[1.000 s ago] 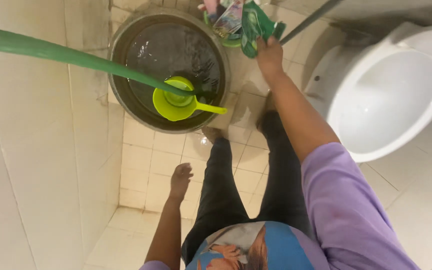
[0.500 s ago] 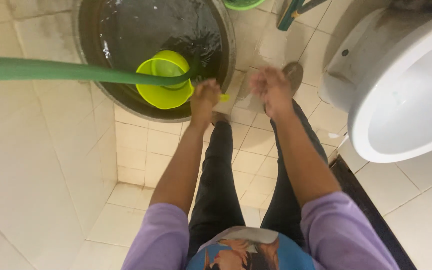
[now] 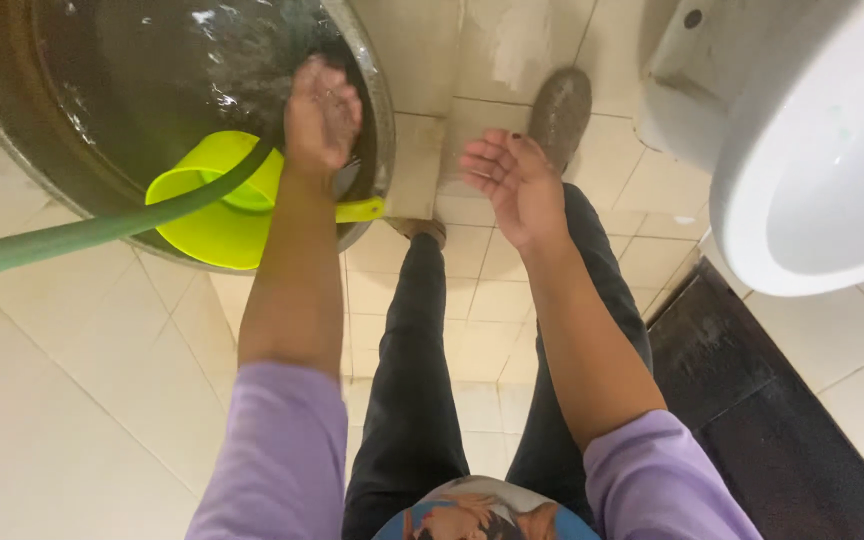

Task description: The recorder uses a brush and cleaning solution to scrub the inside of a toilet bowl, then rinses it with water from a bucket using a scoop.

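Observation:
My left hand [image 3: 322, 112] reaches out over the rim of a large round metal bucket [image 3: 384, 110] full of dark water, fingers together and pointing down at the water, with nothing in it. Just beside that hand a lime-green plastic dipper [image 3: 214, 205] floats in the bucket, and a green hose [image 3: 62, 237] runs into the dipper from the left. My right hand [image 3: 514, 178] hovers over the tiled floor to the right of the bucket, palm turned up, fingers loosely spread and empty.
A white toilet bowl [image 3: 812, 150] stands at the right. A dark mat [image 3: 752, 420] lies below it on the cream floor tiles. My legs in black trousers and one shoe [image 3: 560, 105] are in the middle.
A second ago my right hand was up at the green packets behind the bucket. Both hands then came forward, and the left hand has moved over the water by the dipper.

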